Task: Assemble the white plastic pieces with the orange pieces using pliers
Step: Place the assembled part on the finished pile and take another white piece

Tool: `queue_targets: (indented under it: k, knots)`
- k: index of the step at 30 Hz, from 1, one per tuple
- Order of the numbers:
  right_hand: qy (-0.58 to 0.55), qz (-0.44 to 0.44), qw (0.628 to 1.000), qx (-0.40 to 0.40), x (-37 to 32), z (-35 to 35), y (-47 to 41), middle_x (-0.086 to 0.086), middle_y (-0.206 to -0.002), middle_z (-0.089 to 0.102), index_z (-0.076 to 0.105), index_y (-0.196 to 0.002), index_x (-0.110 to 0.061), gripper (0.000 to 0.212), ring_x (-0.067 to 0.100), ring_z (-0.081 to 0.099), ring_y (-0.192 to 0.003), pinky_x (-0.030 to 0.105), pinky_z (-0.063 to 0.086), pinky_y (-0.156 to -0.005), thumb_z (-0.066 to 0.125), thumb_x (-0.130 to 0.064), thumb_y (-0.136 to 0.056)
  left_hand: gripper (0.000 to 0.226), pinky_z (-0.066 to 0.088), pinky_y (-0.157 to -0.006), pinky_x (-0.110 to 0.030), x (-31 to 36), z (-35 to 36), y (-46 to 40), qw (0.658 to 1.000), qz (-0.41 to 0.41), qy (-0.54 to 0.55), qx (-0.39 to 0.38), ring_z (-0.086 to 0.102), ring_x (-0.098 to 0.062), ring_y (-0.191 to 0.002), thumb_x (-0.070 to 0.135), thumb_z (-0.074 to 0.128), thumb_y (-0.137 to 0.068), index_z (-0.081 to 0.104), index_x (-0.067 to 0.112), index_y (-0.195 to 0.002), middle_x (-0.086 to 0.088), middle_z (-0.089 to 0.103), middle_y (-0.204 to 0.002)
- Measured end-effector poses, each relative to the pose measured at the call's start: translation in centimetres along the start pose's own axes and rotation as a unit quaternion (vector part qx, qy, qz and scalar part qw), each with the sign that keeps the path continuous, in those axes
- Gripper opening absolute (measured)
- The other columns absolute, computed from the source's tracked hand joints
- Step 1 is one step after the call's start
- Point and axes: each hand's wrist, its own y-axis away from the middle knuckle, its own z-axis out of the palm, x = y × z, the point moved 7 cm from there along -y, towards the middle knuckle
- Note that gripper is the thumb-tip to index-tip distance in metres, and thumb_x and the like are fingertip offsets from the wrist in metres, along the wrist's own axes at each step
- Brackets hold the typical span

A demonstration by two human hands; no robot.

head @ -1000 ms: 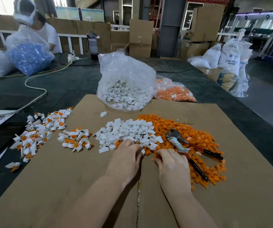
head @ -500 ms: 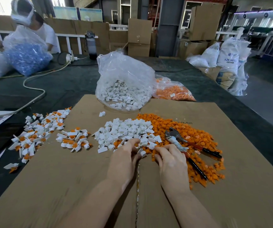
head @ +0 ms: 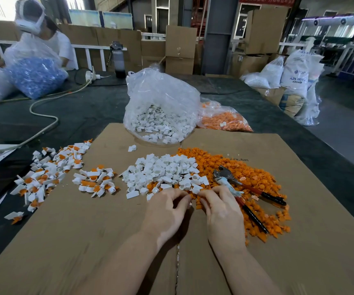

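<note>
In the head view, a large flat sheet of brown cardboard [head: 65, 241] lies on a dark table [head: 91, 116]. In the middle of the cardboard there is a heap of small white plastic pieces [head: 163, 171], and just to its right, touching it, a wider heap of small orange plastic pieces [head: 225, 167]. A pair of metal pliers with red and black handles [head: 244, 191] lies on top of the orange heap, not held by any hand.

The left hand [head: 167, 211] and the right hand [head: 223, 209] are close together at the near edge of the two heaps, where white meets orange. The fingertips of both hands are curled and point toward each other. A small pale piece seems to be between them, but it is too small and too hidden — I cannot tell which hand holds it, or if both do.

To the left, two groups of white pieces with orange parts inside [head: 95, 179] lie on the cardboard and partly on the table. Behind the heaps stands a clear plastic bag of white pieces [head: 161, 107], and beside it, to the right, a clear bag of orange pieces [head: 225, 120]. Far at the left another person in a white shirt [head: 59, 47] sits behind a clear bag of blue pieces [head: 35, 77]. A pale cable [head: 44, 111] runs across the table.
</note>
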Motion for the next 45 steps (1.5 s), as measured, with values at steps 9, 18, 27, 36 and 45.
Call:
queue_targets:
  k: [9,18,27,36,45]
  knots:
    - [-0.045,-0.003,0.999,0.011,-0.3,-0.5,-0.2,0.005,-0.077,0.060,0.063,-0.078,-0.006,0.012,0.022,0.059,-0.074,0.036,0.051,-0.066,0.072,0.002,-0.077,0.023,0.032,-0.072,-0.004,-1.0,0.7,-0.7,0.996,-0.074,0.045,-0.001,0.051,-0.003,-0.095,0.020,0.062,-0.088,0.066,0.022,-0.111,0.008,0.060,-0.105]
    - [-0.096,0.011,0.995,-0.008,0.0,-0.2,-0.2,0.004,-0.084,0.062,0.065,-0.089,-0.003,0.008,0.019,0.059,-0.083,0.033,0.051,-0.072,0.064,0.002,-0.084,0.020,0.036,-0.058,-0.008,-0.4,1.5,0.0,0.997,-0.039,0.070,-0.021,0.050,0.000,-0.064,0.018,0.062,-0.087,0.053,0.032,-0.076,0.011,0.055,-0.068]
    - [-0.028,0.011,0.999,0.023,0.0,-0.6,0.0,0.004,-0.081,0.065,0.069,-0.087,-0.006,0.013,0.022,0.063,-0.078,0.037,0.052,-0.072,0.068,0.004,-0.078,0.018,0.035,-0.057,-0.006,-0.5,1.2,0.2,0.993,-0.063,0.102,-0.013,0.049,0.001,-0.063,0.015,0.062,-0.087,0.054,0.029,-0.077,0.010,0.056,-0.069]
    - [0.090,0.016,0.996,-0.005,0.2,0.1,0.4,-0.001,-0.074,0.063,0.067,-0.081,-0.014,0.025,0.024,0.061,-0.071,0.038,0.043,-0.065,0.082,-0.017,-0.061,0.014,0.035,-0.057,-0.005,-0.8,1.0,0.2,0.993,-0.069,0.096,0.009,0.049,0.000,-0.064,0.015,0.061,-0.087,0.056,0.025,-0.080,0.010,0.056,-0.070]
    - [0.165,-0.029,0.986,-0.012,-0.4,0.8,0.2,0.000,-0.063,0.058,0.066,-0.065,-0.016,0.020,0.024,0.057,-0.062,0.039,0.045,-0.060,0.086,-0.012,-0.062,0.009,0.034,-0.057,-0.004,-1.1,1.0,0.1,0.994,-0.072,0.084,0.018,0.051,-0.002,-0.070,0.016,0.061,-0.088,0.058,0.024,-0.084,0.011,0.057,-0.073]
